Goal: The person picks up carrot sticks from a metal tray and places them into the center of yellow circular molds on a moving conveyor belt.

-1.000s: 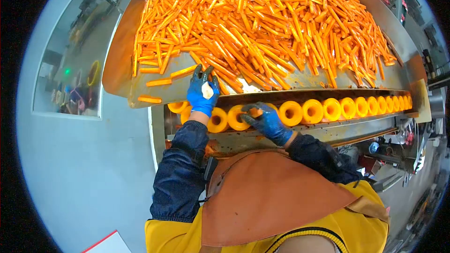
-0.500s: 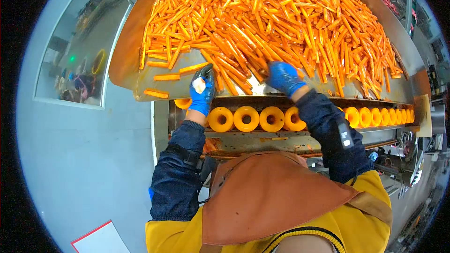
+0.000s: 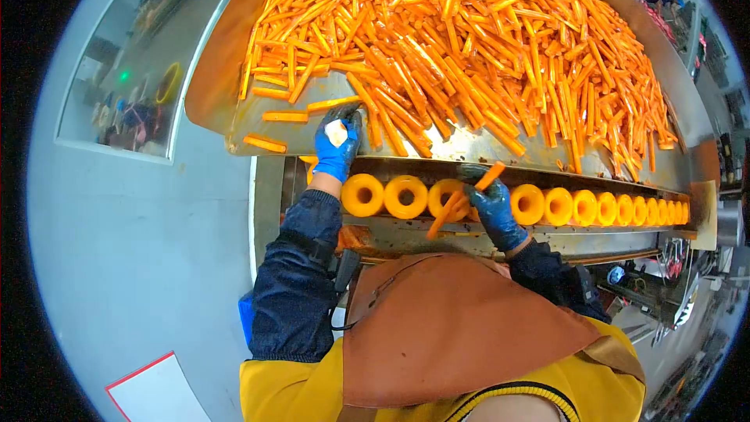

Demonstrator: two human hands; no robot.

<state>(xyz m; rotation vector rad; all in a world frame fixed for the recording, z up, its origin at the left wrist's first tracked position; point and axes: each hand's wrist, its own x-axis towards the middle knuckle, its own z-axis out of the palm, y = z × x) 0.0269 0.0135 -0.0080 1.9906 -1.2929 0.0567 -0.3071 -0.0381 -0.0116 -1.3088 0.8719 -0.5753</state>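
Note:
My left hand (image 3: 340,143), in a blue glove with dark-stained fingers and a white patch on its back, rests at the front of the metal tray (image 3: 301,134). Its fingers are curled among the nearest orange sticks (image 3: 388,121); what they hold, if anything, is hidden. Over the row of rollers is my right hand (image 3: 494,209), gloved in blue and darkly stained, closed around a few glossy orange sticks (image 3: 447,215). One end pokes out above the fingers and others stick out to the left.
A large heap of orange sticks (image 3: 469,39) covers most of the tray. Below the tray edge runs a line of yellow ring-shaped rollers (image 3: 406,197). A pale blue wall panel (image 3: 141,242) with a window (image 3: 125,70) stands on the left.
My right hand has drawn back from the heap toward me, over the rollers, bringing sticks with it. My left hand has stayed nearly in place.

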